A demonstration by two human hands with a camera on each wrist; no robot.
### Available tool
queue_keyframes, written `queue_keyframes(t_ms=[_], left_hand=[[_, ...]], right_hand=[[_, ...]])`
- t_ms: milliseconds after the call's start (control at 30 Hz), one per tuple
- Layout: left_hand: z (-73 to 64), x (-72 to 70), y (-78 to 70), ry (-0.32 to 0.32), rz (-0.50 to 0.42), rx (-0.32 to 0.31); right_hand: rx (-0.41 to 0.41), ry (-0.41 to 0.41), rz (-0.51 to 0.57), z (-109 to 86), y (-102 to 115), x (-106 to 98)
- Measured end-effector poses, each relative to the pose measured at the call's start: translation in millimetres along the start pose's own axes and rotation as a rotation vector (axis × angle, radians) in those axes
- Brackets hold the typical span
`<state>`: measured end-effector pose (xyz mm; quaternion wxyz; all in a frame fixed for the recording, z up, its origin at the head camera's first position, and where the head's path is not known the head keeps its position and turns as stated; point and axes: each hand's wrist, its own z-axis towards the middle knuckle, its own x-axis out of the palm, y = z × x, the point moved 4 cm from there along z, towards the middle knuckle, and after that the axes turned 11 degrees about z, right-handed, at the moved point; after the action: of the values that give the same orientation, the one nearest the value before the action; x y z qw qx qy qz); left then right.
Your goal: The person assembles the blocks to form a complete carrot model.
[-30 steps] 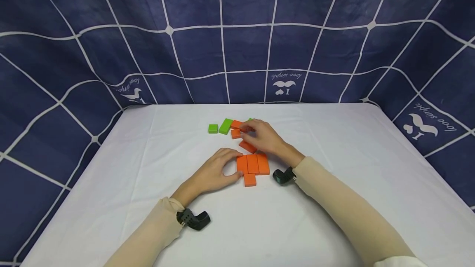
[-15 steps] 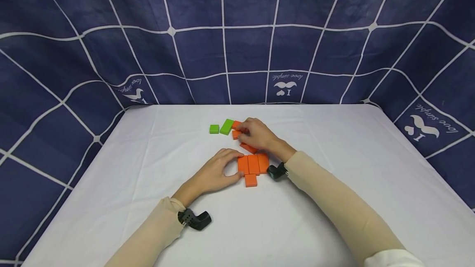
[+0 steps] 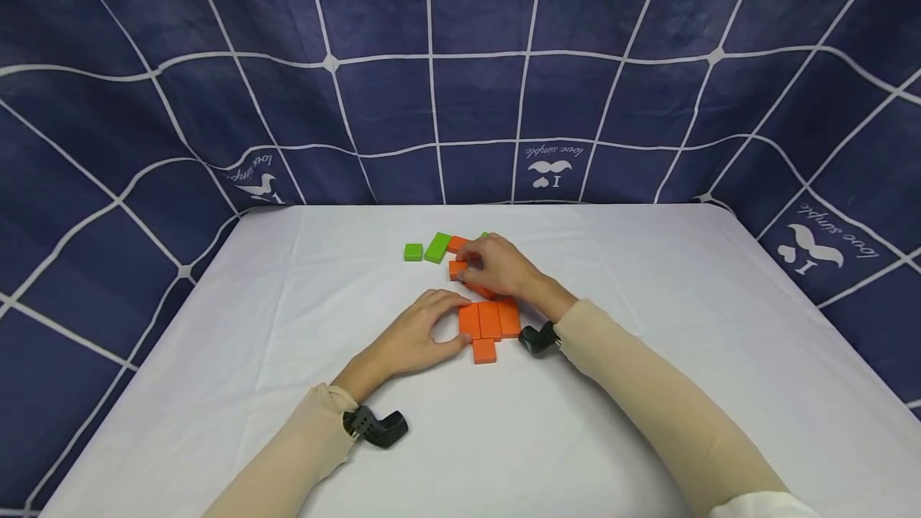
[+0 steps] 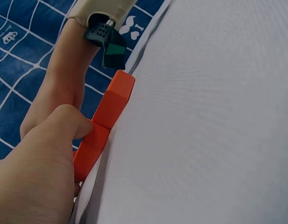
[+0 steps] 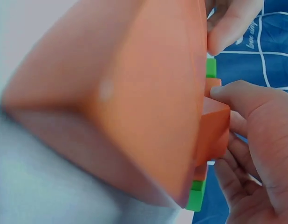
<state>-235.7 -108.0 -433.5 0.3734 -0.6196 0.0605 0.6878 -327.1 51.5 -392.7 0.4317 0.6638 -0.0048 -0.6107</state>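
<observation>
Three orange blocks stand side by side in a row, with a small orange block [image 3: 484, 352] against their near side. My left hand [image 3: 413, 334] holds the leftmost orange block [image 3: 469, 320] by its ends, index finger at the far one and thumb at the near one. In the left wrist view, the thumb [image 4: 83, 126] lies against orange. My right hand [image 3: 504, 266] reaches beyond the row and pinches a second small orange block [image 3: 456, 270], partly covered by its fingers. Under that hand a slanted orange block [image 3: 480, 291] shows in part.
Farther back on the white tabletop [image 3: 345, 262] lie a small green block [image 3: 413, 252], a longer green block [image 3: 437, 248] and an orange block [image 3: 456, 244]. A third green piece [image 3: 485, 235] peeks out behind the right hand. A dark blue curtain [image 3: 475, 94] encloses the table.
The right hand has shifted slightly left and then nearer, and the second small orange block has moved a little nearer with it. The left hand stays in place.
</observation>
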Motion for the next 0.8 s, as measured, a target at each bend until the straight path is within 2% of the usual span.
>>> queue_keyframes(t_ms=[300, 567, 800], left_hand=[[-1.1, -1.1, -0.6, -0.01, 0.002, 0.004], [-0.2, -1.1, 0.3, -0.009, 0.006, -0.001], [-0.1, -0.6, -0.4, -0.011, 0.001, 0.011]], right_hand=[[0.015, -0.069, 0.075, -19.7, 5, -13], [-0.043, -0.09, 0.093, -52.5, 9, -24], [-0.064, -0.075, 0.101, -80.6, 11, -27]])
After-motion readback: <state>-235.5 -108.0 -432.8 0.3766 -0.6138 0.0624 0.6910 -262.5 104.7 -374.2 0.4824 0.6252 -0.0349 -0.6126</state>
